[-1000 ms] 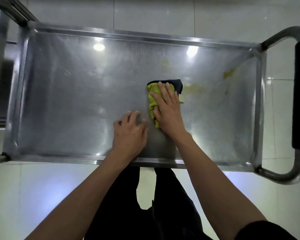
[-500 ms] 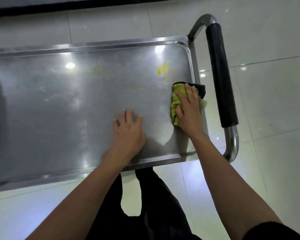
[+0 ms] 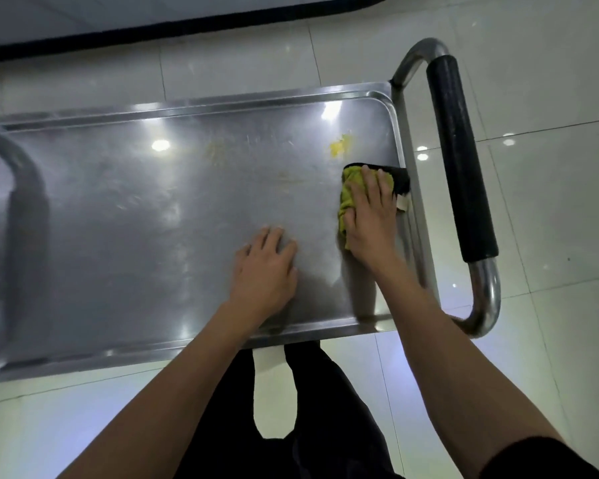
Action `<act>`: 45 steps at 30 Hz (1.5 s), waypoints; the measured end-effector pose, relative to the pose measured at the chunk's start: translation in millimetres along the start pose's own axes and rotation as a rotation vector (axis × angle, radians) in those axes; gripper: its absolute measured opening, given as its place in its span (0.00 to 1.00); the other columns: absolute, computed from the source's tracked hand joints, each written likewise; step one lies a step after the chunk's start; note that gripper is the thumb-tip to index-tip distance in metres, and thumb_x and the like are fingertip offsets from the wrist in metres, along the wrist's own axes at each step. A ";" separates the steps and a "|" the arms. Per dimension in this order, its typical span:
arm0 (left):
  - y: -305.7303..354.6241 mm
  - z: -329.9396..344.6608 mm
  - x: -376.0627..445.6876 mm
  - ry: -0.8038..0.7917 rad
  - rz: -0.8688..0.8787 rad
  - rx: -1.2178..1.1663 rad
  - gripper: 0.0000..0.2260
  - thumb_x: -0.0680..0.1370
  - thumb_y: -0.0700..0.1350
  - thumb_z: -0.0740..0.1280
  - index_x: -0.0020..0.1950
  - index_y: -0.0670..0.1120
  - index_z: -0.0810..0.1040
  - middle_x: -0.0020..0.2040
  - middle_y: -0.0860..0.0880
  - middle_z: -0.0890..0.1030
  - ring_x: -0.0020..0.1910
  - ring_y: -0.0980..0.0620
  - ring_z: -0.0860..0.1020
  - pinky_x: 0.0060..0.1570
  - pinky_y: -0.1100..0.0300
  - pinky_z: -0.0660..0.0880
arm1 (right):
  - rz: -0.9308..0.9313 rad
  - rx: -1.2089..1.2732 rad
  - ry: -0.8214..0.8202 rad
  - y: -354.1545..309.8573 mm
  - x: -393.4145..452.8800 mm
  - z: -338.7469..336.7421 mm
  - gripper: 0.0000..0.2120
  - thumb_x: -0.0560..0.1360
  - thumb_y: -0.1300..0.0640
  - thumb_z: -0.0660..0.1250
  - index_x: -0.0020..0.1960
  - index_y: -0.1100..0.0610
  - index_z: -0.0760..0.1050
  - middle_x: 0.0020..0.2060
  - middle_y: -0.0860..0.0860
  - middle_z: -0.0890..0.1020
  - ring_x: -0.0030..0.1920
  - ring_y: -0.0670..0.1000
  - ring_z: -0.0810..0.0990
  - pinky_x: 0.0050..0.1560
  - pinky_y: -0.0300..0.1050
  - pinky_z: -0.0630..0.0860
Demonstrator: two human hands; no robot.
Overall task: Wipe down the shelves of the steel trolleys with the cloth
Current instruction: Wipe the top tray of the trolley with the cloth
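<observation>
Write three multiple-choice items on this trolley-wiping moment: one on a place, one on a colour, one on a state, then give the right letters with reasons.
1. Where on the shelf is the cloth?
A. by the black-gripped handle end
B. in the middle
C. hanging off the near rim

2. What colour is the blob just beyond the cloth?
A. red
B. yellow
C. blue

3. How is the left hand?
A. gripping the handle
B. resting on the bare steel
C. pinching the cloth

Key: 1 A, the cloth lies against the shelf's rim next to the handle. 2 B, the blob is bright yellow on grey steel. 3 B, the left hand lies on the shelf apart from the cloth, which the right hand presses.
</observation>
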State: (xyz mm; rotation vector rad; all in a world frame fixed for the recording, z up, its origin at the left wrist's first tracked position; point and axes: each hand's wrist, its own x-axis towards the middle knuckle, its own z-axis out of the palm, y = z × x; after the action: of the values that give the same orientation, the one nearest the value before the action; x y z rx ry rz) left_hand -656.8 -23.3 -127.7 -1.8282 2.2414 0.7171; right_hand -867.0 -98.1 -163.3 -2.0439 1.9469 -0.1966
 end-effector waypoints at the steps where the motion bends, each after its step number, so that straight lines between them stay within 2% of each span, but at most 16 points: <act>1: -8.4 -3.0 0.5 0.002 0.017 -0.033 0.21 0.81 0.54 0.61 0.74 0.51 0.69 0.77 0.47 0.63 0.76 0.45 0.59 0.69 0.45 0.65 | -0.010 0.009 -0.008 -12.1 5.9 3.0 0.25 0.80 0.57 0.58 0.76 0.58 0.63 0.79 0.54 0.56 0.79 0.59 0.49 0.77 0.59 0.49; 5: -64.9 -17.8 -6.4 0.154 -0.055 -0.080 0.17 0.79 0.50 0.64 0.66 0.46 0.77 0.69 0.45 0.72 0.70 0.41 0.67 0.61 0.44 0.71 | -0.055 0.003 -0.019 -59.4 24.6 16.4 0.25 0.79 0.56 0.58 0.76 0.57 0.64 0.79 0.53 0.56 0.79 0.58 0.49 0.77 0.58 0.49; 9: -137.6 -24.2 -21.5 0.247 -0.190 -0.038 0.14 0.79 0.48 0.65 0.62 0.46 0.80 0.67 0.44 0.74 0.69 0.41 0.68 0.62 0.43 0.69 | -0.103 -0.009 -0.047 -117.4 38.8 35.9 0.25 0.80 0.56 0.57 0.77 0.56 0.62 0.80 0.53 0.53 0.80 0.58 0.47 0.77 0.59 0.48; 15: -190.2 -20.4 -35.4 0.269 -0.110 -0.054 0.11 0.76 0.46 0.68 0.56 0.48 0.85 0.64 0.45 0.78 0.64 0.42 0.74 0.57 0.45 0.74 | -0.241 -0.036 -0.152 -230.3 63.3 68.4 0.25 0.81 0.55 0.56 0.78 0.55 0.60 0.80 0.52 0.50 0.80 0.56 0.44 0.77 0.59 0.46; 19: -206.4 -11.2 -47.0 0.226 -0.024 -0.020 0.15 0.76 0.48 0.65 0.60 0.50 0.83 0.70 0.45 0.74 0.70 0.42 0.71 0.60 0.48 0.71 | -0.389 -0.031 -0.230 -296.1 81.9 85.7 0.24 0.81 0.54 0.56 0.77 0.53 0.62 0.80 0.51 0.51 0.80 0.56 0.44 0.77 0.58 0.45; 22: -216.2 -8.3 -54.2 0.191 0.000 -0.010 0.19 0.76 0.49 0.62 0.66 0.51 0.80 0.75 0.45 0.70 0.74 0.43 0.67 0.65 0.48 0.68 | -0.445 0.007 -0.239 -314.0 86.3 89.9 0.23 0.81 0.55 0.58 0.76 0.54 0.64 0.80 0.52 0.53 0.80 0.56 0.46 0.77 0.57 0.46; 24: -218.7 -8.7 -55.1 0.187 0.002 -0.004 0.19 0.76 0.49 0.62 0.66 0.52 0.79 0.75 0.46 0.70 0.74 0.43 0.66 0.65 0.47 0.68 | -0.463 0.059 -0.227 -309.8 85.2 87.7 0.22 0.81 0.56 0.59 0.75 0.54 0.66 0.80 0.52 0.55 0.80 0.56 0.47 0.77 0.58 0.48; 26: -217.1 -10.8 -53.5 0.206 0.007 -0.003 0.17 0.75 0.49 0.64 0.63 0.51 0.81 0.72 0.46 0.73 0.72 0.43 0.69 0.61 0.48 0.69 | -0.469 0.103 -0.207 -300.5 83.9 84.9 0.22 0.80 0.58 0.60 0.74 0.54 0.68 0.79 0.52 0.56 0.80 0.56 0.48 0.77 0.59 0.50; 30: -209.2 -17.7 -42.8 0.278 -0.002 0.014 0.12 0.75 0.49 0.65 0.55 0.51 0.84 0.63 0.47 0.78 0.62 0.43 0.74 0.51 0.49 0.71 | -0.408 0.145 -0.136 -268.5 80.9 77.7 0.21 0.78 0.59 0.60 0.72 0.54 0.71 0.79 0.53 0.58 0.80 0.57 0.51 0.77 0.59 0.53; 34: -194.5 -28.9 -22.0 0.269 -0.041 0.067 0.12 0.78 0.51 0.61 0.49 0.47 0.82 0.57 0.47 0.78 0.56 0.42 0.74 0.52 0.47 0.69 | -0.318 0.174 -0.068 -212.8 77.0 60.6 0.21 0.76 0.60 0.61 0.70 0.56 0.73 0.78 0.55 0.60 0.79 0.58 0.54 0.77 0.58 0.54; 37: -169.4 -35.7 2.8 0.263 -0.027 0.059 0.12 0.78 0.52 0.62 0.53 0.46 0.80 0.60 0.46 0.77 0.60 0.41 0.73 0.53 0.46 0.68 | -0.235 0.166 -0.033 -160.4 75.4 41.5 0.22 0.76 0.59 0.61 0.69 0.54 0.74 0.78 0.54 0.61 0.79 0.57 0.54 0.77 0.56 0.54; 41: -112.9 -39.2 43.0 0.190 0.031 0.070 0.20 0.77 0.54 0.65 0.67 0.50 0.75 0.71 0.45 0.70 0.69 0.41 0.67 0.59 0.45 0.68 | -0.125 0.132 -0.015 -88.7 76.6 15.6 0.22 0.76 0.58 0.61 0.70 0.53 0.73 0.78 0.52 0.60 0.79 0.56 0.53 0.78 0.53 0.52; 45: -79.6 -32.0 60.5 0.137 -0.011 0.122 0.21 0.78 0.56 0.62 0.70 0.51 0.71 0.75 0.45 0.64 0.74 0.40 0.62 0.63 0.43 0.67 | 0.014 0.083 -0.009 -15.6 85.9 -10.4 0.23 0.76 0.56 0.59 0.70 0.53 0.70 0.79 0.52 0.58 0.79 0.58 0.52 0.78 0.56 0.52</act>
State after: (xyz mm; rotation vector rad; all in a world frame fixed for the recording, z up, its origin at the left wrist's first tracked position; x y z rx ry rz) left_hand -589.7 -102.0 -145.6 -1.8814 2.2997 0.4545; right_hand -849.7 -184.2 -158.3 -1.9750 1.9142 -0.2596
